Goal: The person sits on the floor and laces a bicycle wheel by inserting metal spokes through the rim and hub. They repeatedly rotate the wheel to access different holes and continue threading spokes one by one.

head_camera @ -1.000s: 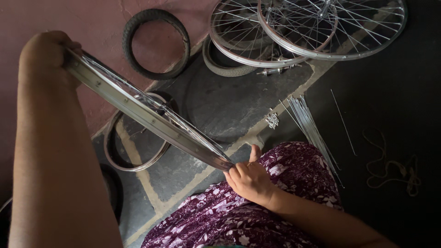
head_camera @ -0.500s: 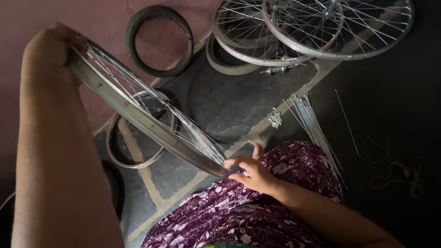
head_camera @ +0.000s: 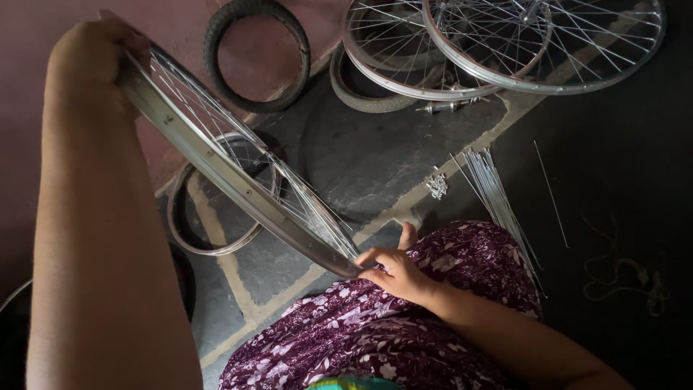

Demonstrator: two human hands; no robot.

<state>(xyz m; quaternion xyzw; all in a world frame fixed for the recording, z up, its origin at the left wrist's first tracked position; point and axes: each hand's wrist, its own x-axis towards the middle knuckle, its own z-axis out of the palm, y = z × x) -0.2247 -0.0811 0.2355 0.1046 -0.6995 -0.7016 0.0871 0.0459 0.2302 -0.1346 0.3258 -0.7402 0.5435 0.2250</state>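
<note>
I hold a spoked silver bicycle wheel rim (head_camera: 231, 184) edge-on in front of me, slanting from upper left down to the middle. My left hand (head_camera: 90, 50) grips its top end at the upper left, the forearm filling the left side. My right hand (head_camera: 395, 271) pinches the lower end of the rim just above my lap, which is covered in purple flowered cloth (head_camera: 375, 332). Thin spokes fan out inside the rim between the two hands.
A bare rim (head_camera: 189, 231) lies on the stone floor under the held wheel. A black tyre (head_camera: 256, 54) leans at the pink wall. Two spoked wheels (head_camera: 505, 43) are stacked at the top right. Loose spokes (head_camera: 498, 195) and small nipples (head_camera: 437, 185) lie beside my knee.
The wheel has tilted and shifted slightly toward me. My right hand has closed its fingers further onto the lower rim. The view moved a little.
</note>
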